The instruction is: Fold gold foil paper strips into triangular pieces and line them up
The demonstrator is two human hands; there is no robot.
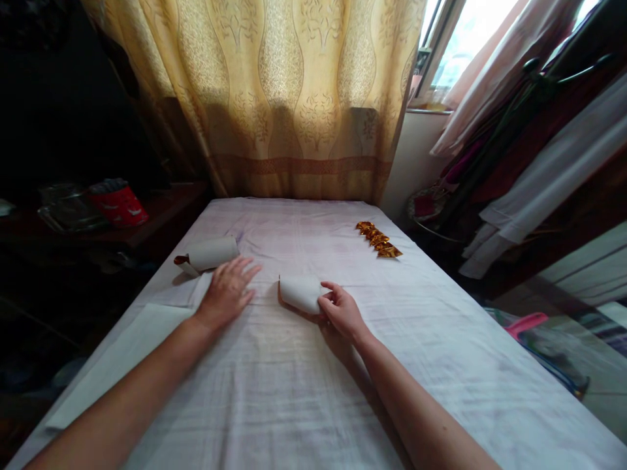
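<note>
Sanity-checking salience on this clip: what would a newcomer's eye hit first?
Probably the gold patterned curtain, backlit beyond the far end of the cloth-covered table. Next, the shiny gold-coloured pieces in a row toward the far right. Then the hands near the middle: the right hand touching a curled white piece, the left hand spread beside a white roll.
</note>
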